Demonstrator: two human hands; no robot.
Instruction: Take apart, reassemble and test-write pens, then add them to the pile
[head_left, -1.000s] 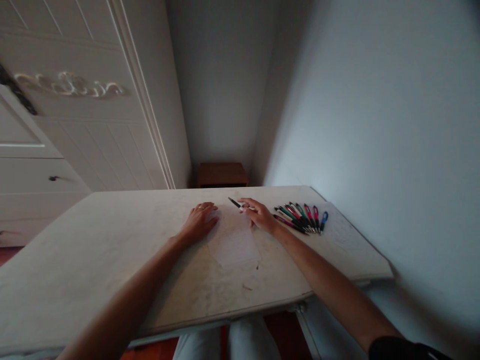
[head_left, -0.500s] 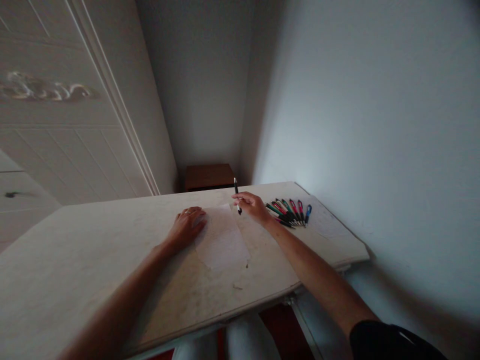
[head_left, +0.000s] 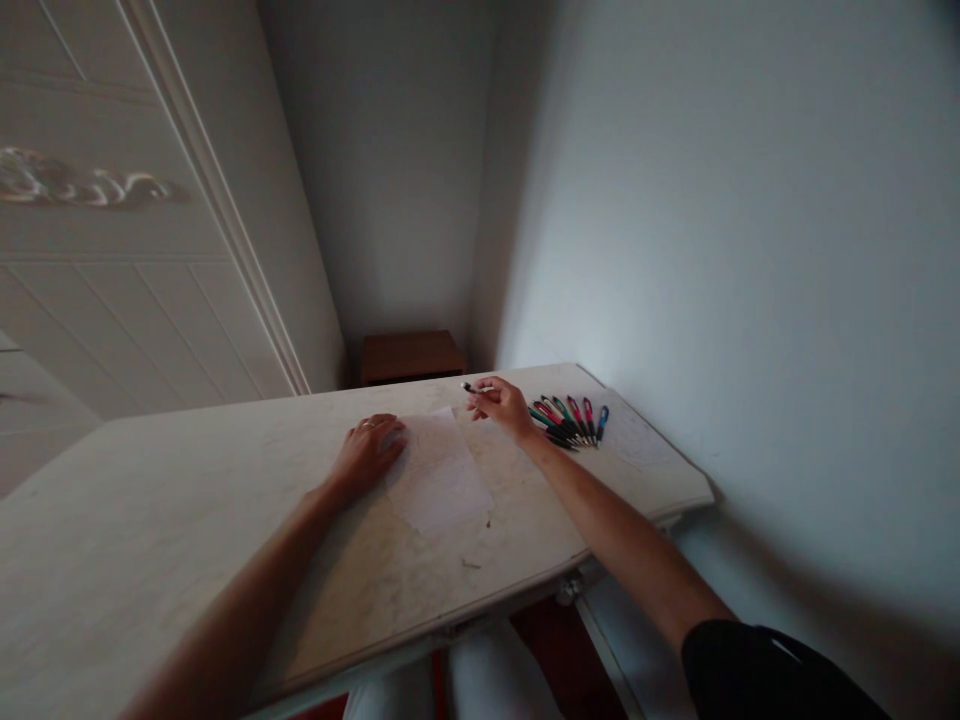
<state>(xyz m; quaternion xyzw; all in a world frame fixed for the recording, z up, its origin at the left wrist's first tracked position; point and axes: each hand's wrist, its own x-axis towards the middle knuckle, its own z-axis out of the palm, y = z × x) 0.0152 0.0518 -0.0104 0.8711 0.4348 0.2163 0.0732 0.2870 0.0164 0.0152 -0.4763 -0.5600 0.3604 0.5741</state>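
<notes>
My left hand (head_left: 369,450) lies flat with fingers stretched over the left edge of a sheet of white paper (head_left: 442,475), a ring on one finger. Above the table, just past the paper's far right corner, my right hand (head_left: 501,406) pinches a dark pen (head_left: 468,387). Only one end of this pen shows beyond the fingertips; the rest is hidden by the hand. To the right of that hand, several pens (head_left: 574,420) with black, green, red, pink and blue parts lie fanned out on the table.
The pale table (head_left: 187,500) has a worn surface and a front edge above my legs. Another paper (head_left: 641,440) lies right of the pens, near the wall (head_left: 750,250). Small crumbs sit by the front. A white cabinet (head_left: 150,220) and a brown wooden piece (head_left: 412,355) stand beyond.
The pen in my right hand has turned from nearly upright to lying about level between the fingers. My left hand stays on the paper. The whole view has shifted slightly.
</notes>
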